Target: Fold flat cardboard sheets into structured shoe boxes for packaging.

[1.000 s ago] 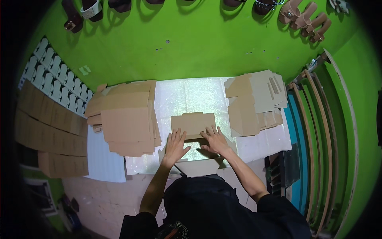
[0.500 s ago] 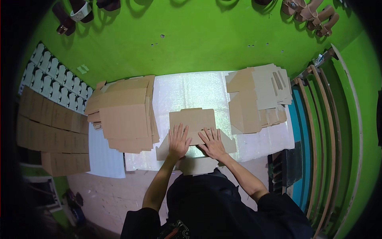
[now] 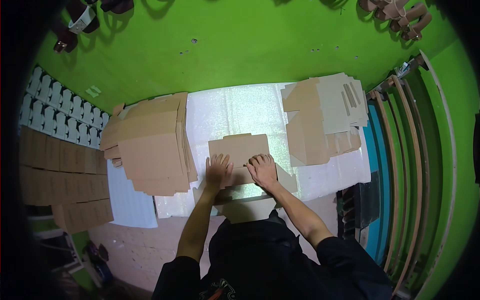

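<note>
A brown cardboard box blank (image 3: 239, 146) lies before me, with a tab at its far edge and angled flaps out to both sides. A crease runs across it between my hands, and the strip nearer me looks darker and tilted up. My left hand (image 3: 218, 172) is on the left end of this strip, fingers bent over the crease. On the right end, my right hand (image 3: 262, 170) has its fingers curled over the cardboard in the same way. What the undersides of my fingers touch is hidden. Against my body rests the blank's near panel (image 3: 245, 209).
A stack of cardboard blanks (image 3: 152, 150) is at the left of the white-covered table (image 3: 240, 107), with more cardboard pieces (image 3: 306, 130) at the right. Brown boxes (image 3: 82, 215) are piled far left. Wooden rails (image 3: 400, 165) stand at right; sandals (image 3: 397, 20) hang on the green wall.
My hands, lying flat with fingers stretched a moment ago, now have bent fingers. The blank's near strip has tilted up along a crease. The whole view has shifted slightly.
</note>
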Tool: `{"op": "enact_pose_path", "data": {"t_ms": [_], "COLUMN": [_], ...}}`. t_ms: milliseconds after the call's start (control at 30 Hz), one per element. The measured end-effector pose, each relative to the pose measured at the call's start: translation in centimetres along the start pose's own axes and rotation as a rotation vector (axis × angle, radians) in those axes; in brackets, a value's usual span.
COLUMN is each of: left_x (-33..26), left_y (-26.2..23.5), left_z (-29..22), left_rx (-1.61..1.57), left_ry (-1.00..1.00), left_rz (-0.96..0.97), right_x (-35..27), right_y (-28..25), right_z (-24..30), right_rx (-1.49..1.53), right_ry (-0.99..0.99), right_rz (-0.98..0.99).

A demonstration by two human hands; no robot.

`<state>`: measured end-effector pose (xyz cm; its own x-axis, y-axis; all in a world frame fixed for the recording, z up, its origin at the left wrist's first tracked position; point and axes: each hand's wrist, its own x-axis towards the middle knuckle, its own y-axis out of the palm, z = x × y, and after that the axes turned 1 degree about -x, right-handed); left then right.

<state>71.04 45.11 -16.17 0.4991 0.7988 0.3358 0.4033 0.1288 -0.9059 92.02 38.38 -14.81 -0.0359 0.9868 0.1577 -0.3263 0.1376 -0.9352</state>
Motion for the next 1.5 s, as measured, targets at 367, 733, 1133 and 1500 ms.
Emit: {"op": "enact_pose_path", "data": {"t_ms": [367,733,1133,1500], "left_x": [0.3,0.4,-2.3,-20.4], "left_y": [0.3,1.0,-4.9,-5.5], "left_z": [-0.6,-0.3,1.2,5.5], "left_rx": [-0.162,-0.202,-0.277,-0.477], "left_ry": [-0.073,-0.036,-0.179,-0.7], "left_rz": [0.026,-0.12,-0.116,0.028], "right_x": [-0.2,-0.2,-0.4,-2.8], "right_y": [1.2,1.4,0.3,-1.8], "right_z": [0.2,0.3,0.7,1.6], "right_rx": [-0.012,-0.01,-0.058,-0.06], "right_ry": [0.043,0.071,0.103,0.078], "right_rz": [-0.088,-0.075,-0.005,0.063]}}
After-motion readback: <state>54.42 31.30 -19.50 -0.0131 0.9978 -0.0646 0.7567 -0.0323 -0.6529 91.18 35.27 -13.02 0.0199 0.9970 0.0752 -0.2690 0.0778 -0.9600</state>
